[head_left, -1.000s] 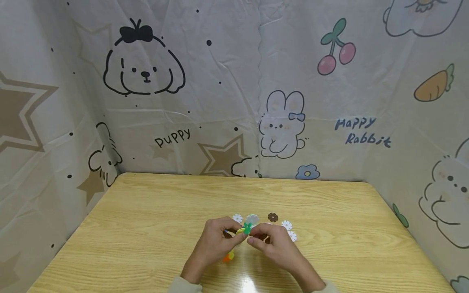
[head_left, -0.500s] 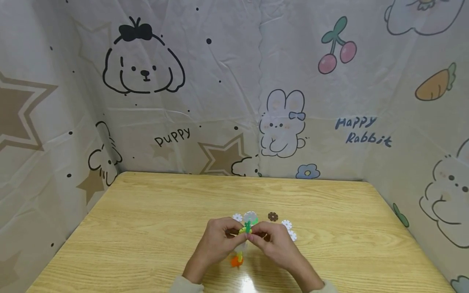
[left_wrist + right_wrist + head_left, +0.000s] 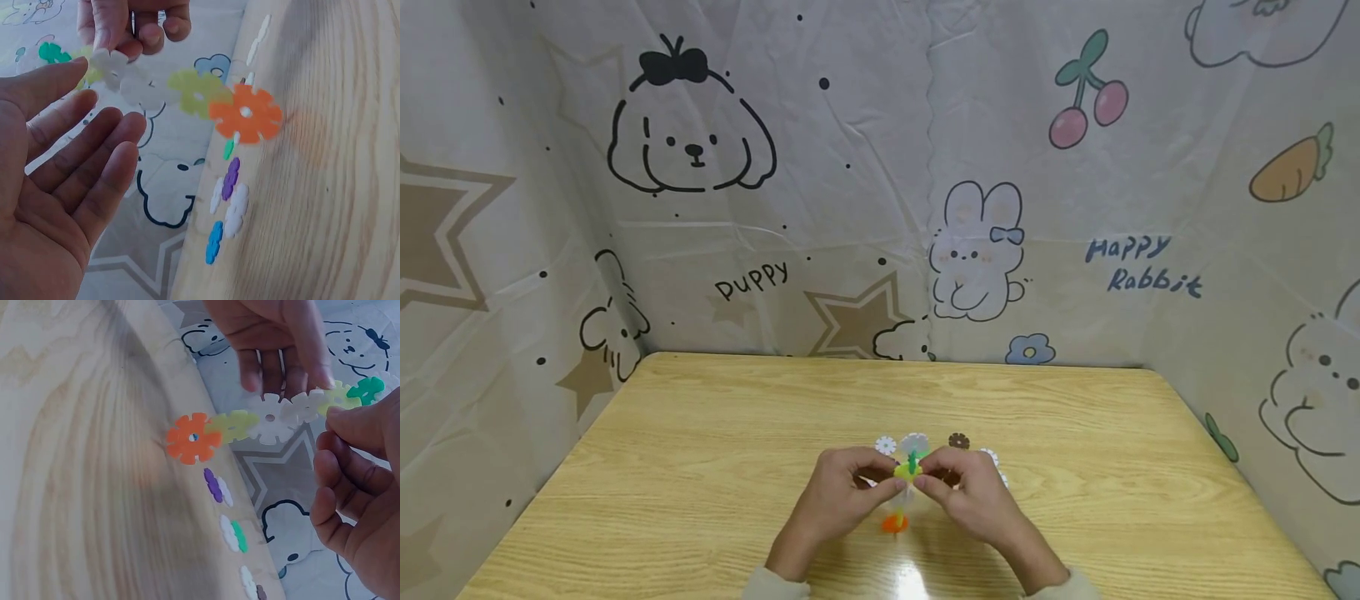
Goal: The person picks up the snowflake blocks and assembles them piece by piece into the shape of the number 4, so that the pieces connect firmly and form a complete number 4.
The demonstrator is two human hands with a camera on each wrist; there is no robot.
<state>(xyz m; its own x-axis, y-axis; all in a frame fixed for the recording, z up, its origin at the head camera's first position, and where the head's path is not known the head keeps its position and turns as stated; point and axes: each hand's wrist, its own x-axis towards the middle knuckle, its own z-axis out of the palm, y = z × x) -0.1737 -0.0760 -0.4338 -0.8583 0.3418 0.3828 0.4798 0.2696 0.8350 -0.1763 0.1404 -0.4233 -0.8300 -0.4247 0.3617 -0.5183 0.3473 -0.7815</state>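
Above the wooden bench (image 3: 700, 483), the left hand (image 3: 844, 492) and right hand (image 3: 973, 496) both pinch the disc chain (image 3: 265, 430) at a yellow disc (image 3: 349, 399) near the green disc (image 3: 364, 386); even, straight pressure should work best

I'm holding a chain of slotted discs (image 3: 264, 429); it's running upright: green disc (image 3: 53, 52) near top, yellow, whites, yellow, orange disc (image 3: 179, 447) lowest.

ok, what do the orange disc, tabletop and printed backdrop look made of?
Orange disc: likely moulded plastic, smooth; even colour, crisp notches.
Tabletop: wood-look, satin; grain and a glare spot, but solid wood or laminate is unclear.
Printed backdrop: probably thin fabric or plastic sheet, faint sheen; creases show, weave doesn't.
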